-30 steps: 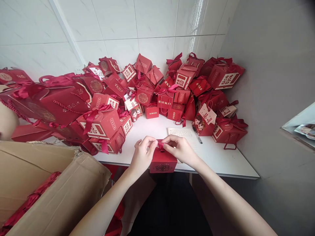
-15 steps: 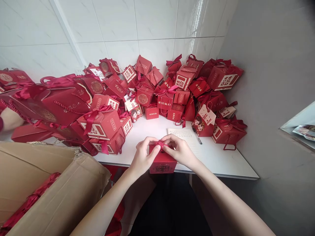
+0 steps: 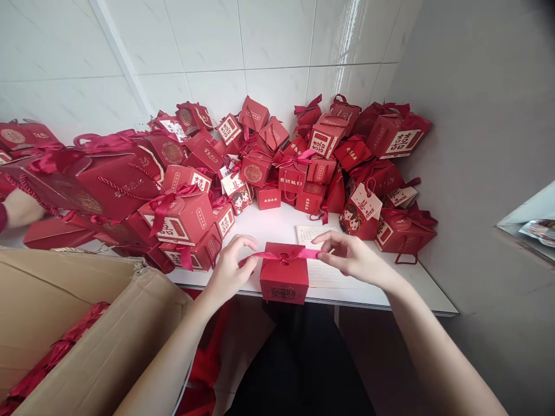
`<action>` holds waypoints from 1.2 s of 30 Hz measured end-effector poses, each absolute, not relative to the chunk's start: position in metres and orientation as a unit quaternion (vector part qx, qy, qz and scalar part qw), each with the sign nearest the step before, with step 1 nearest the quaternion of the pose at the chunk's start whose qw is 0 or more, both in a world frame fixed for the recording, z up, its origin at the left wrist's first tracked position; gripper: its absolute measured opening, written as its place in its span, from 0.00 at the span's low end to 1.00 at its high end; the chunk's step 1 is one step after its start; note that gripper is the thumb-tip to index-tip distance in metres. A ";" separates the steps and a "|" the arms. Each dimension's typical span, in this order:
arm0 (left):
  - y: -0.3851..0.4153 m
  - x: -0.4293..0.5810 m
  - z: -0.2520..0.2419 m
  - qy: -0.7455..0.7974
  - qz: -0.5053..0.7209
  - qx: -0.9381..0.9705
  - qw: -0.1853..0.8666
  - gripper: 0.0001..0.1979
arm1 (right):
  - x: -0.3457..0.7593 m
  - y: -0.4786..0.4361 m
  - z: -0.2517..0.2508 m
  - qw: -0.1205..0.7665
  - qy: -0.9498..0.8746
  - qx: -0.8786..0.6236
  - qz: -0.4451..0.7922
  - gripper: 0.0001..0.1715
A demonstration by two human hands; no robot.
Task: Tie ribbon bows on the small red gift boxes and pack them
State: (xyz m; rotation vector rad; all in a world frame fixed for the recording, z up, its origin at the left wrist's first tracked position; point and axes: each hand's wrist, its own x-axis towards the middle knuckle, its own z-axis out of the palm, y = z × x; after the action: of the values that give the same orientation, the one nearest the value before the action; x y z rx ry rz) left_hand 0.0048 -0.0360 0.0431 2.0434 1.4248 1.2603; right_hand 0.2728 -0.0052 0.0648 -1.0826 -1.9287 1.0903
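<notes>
Tiled wall: pale, glossy tiles (image 3: 277, 34) at 12 o'clock, hours counted around the front gift box as seen from above.
Side wall: a plain grey panel (image 3: 477, 115) at 2 o'clock, meeting the tabletop's right end.
Tabletop: white (image 3: 422, 292), with a dark-lined near edge, crowded along its far side.
Gift-box heap: red wedding boxes (image 3: 255, 167) sweeping from 9 round to 2 o'clock, stacked and tilted, many with ribbon bows, rope handles or white double-happiness panels; a cream-and-red one with cartoon figures (image 3: 359, 214) leans at 2 o'clock.
Carton: brown, open cardboard (image 3: 121, 329) at 8 o'clock, glossy red material (image 3: 56, 358) inside, too little shown to name.
Shelf: pale edge (image 3: 520, 208) at 3 o'clock, bearing a shiny packet (image 3: 541, 230).
Other person: an arm (image 3: 23, 208) between 9 and 10 o'clock, partly behind boxes.
Front gift box: red (image 3: 284, 283), upright at the tabletop's near edge between the hands, dark ornament on its front.
Left hand: at 9 o'clock (image 3: 229, 268), thumb and fingertips pinching one ribbon end.
Right hand: at 3 o'clock (image 3: 353, 257), pinching the other end, over the paper.
Paper: lined, handwritten (image 3: 306, 233), at 1 o'clock, partly covered.
Ribbon: crimson satin (image 3: 271, 255), stretched across the box top, knotted at its middle.
</notes>
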 end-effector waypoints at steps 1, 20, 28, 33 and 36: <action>-0.038 -0.001 0.045 0.500 0.427 0.727 0.197 0.09 | 0.281 -0.005 0.067 0.291 -0.746 -0.414 0.434 0.19; -0.030 0.011 0.036 0.486 0.295 0.658 0.493 0.17 | 0.256 0.002 0.029 0.254 -0.682 -0.370 0.578 0.23; -0.026 0.007 0.026 0.471 0.325 0.614 0.544 0.19 | 0.260 0.006 0.024 0.265 -0.649 -0.323 0.637 0.19; -0.024 0.008 0.017 0.437 0.352 0.573 0.597 0.19 | 0.266 0.007 0.023 0.223 -0.662 -0.301 0.649 0.18; -0.023 0.010 0.011 0.417 0.385 0.548 0.614 0.21 | 0.265 0.007 0.022 0.212 -0.651 -0.294 0.667 0.18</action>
State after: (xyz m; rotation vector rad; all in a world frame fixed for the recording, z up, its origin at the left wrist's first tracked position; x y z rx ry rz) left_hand 0.0104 -0.0232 0.0113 1.2631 0.9614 0.8876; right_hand 0.2654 0.0073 0.0220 -0.8152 -1.8073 1.8532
